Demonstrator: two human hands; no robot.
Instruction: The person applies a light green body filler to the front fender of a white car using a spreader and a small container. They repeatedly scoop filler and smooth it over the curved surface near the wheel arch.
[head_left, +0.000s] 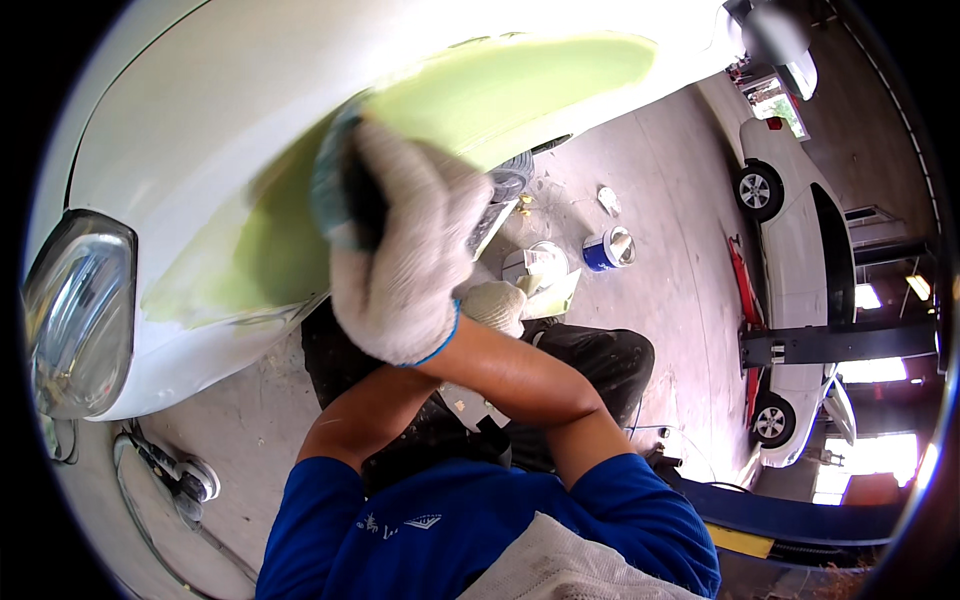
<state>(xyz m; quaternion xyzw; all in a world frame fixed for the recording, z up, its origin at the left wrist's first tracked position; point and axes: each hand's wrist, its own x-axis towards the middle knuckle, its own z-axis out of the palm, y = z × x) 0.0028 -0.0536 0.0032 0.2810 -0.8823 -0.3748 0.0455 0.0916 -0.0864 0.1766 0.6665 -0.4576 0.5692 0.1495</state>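
My right hand (410,240), in a white knit glove with a blue cuff, is closed around a light-blue and dark pad (338,180). Motion blurs the pad, which is against a yellow-green filler patch (480,90) on a white car's side. My right forearm crosses over the left. Below it, my gloved left hand (492,304) is curled by my knees, its fingers mostly hidden. Beside that glove is a thin board (562,297) with yellow-green smears; whether the hand grips it cannot be made out.
A white tub (518,266) and a blue-and-white bucket (600,252) stand on the concrete floor. At lower left lies a sander (196,480) with its hose. The car's headlight (85,310) is at far left. Another white car (795,260) stands beside a lift post (840,345).
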